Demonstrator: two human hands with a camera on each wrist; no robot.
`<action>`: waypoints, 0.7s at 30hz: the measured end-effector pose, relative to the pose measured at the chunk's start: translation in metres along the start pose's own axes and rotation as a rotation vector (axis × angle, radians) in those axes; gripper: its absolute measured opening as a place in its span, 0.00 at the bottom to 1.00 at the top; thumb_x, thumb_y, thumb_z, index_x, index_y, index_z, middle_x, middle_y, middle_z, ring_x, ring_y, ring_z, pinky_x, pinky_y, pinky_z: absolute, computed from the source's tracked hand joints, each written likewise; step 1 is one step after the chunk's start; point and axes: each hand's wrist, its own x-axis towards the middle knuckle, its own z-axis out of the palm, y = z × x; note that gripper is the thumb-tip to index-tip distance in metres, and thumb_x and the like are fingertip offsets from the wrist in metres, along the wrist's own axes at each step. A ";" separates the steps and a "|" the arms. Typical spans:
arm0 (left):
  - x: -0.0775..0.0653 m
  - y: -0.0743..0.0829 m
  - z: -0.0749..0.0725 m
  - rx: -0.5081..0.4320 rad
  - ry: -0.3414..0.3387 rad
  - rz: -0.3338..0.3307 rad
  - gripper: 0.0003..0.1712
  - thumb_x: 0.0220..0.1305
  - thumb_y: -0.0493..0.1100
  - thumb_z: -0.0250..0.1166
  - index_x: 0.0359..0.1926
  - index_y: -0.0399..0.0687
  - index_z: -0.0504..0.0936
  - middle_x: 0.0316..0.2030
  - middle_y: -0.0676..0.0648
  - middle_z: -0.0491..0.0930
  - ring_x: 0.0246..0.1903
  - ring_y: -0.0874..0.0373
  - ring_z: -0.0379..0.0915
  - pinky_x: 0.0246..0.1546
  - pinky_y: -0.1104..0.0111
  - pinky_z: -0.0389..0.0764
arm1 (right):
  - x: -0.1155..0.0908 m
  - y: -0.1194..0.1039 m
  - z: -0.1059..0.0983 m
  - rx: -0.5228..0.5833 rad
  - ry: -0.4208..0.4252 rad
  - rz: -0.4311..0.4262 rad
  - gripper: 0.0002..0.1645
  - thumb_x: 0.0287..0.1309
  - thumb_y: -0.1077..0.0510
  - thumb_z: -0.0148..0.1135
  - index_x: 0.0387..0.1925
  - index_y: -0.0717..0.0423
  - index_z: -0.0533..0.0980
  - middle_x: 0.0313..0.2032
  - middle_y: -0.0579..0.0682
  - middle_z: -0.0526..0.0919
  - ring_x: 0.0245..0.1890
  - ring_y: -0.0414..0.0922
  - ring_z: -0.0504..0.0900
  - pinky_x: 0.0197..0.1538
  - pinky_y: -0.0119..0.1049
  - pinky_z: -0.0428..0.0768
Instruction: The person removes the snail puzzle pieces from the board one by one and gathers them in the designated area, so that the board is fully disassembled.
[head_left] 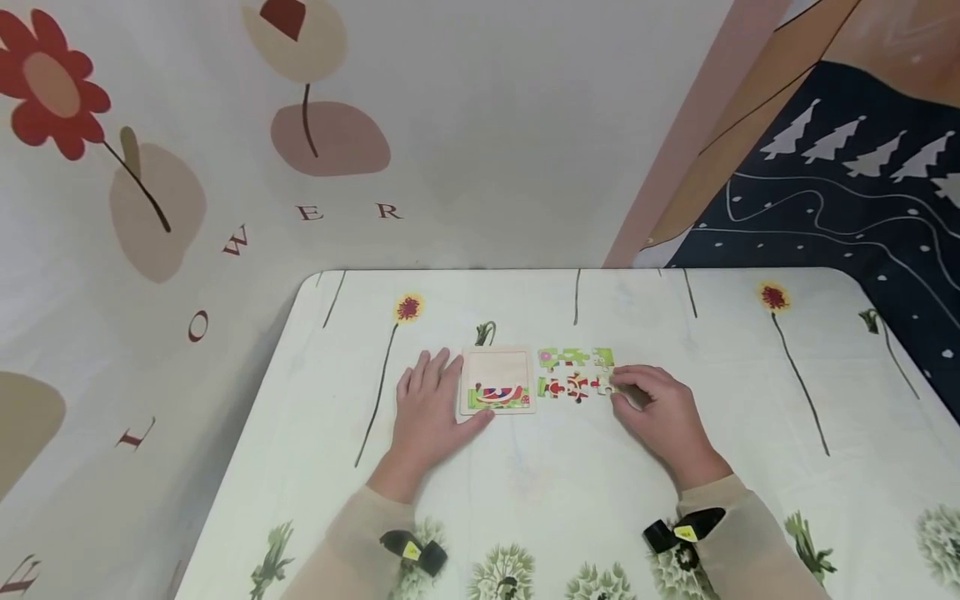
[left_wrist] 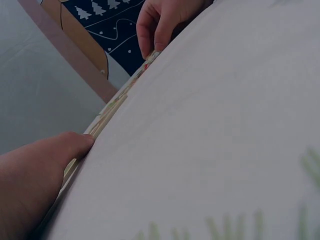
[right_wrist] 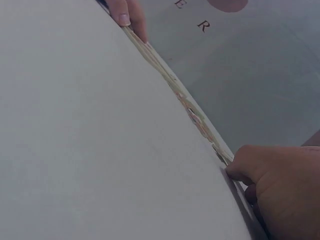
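Observation:
A square wooden puzzle tray lies on the table, its lower part filled with a watermelon picture and its upper part bare wood. My left hand rests against the tray's left side with fingers spread and straight, the thumb on its lower edge. To the tray's right, loose jigsaw pieces lie in two rows, green above and red and white below. My right hand pinches the puzzle piece at the right end of the lower row between thumb and fingers. Both wrist views show tray and pieces nearly edge-on.
The table is covered by a white cloth printed with flowers and stems. Behind it hangs a pale backdrop with flower shapes and letters. A dark blue cloth with white trees is at the right. Each sleeve has a black wrist device.

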 end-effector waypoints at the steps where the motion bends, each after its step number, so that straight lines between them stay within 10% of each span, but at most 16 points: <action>1: 0.000 0.000 0.000 -0.001 0.001 0.000 0.58 0.62 0.75 0.66 0.82 0.46 0.63 0.81 0.39 0.57 0.82 0.36 0.41 0.76 0.38 0.46 | 0.000 0.000 0.000 -0.008 -0.003 -0.001 0.15 0.57 0.72 0.75 0.44 0.56 0.89 0.50 0.52 0.89 0.54 0.53 0.85 0.54 0.13 0.72; 21: 0.000 0.000 0.000 0.006 0.009 0.011 0.59 0.61 0.76 0.67 0.82 0.49 0.63 0.81 0.40 0.57 0.82 0.36 0.42 0.76 0.38 0.47 | 0.006 -0.007 0.001 0.064 -0.021 0.274 0.16 0.62 0.64 0.74 0.52 0.58 0.87 0.48 0.52 0.87 0.46 0.46 0.81 0.49 0.16 0.73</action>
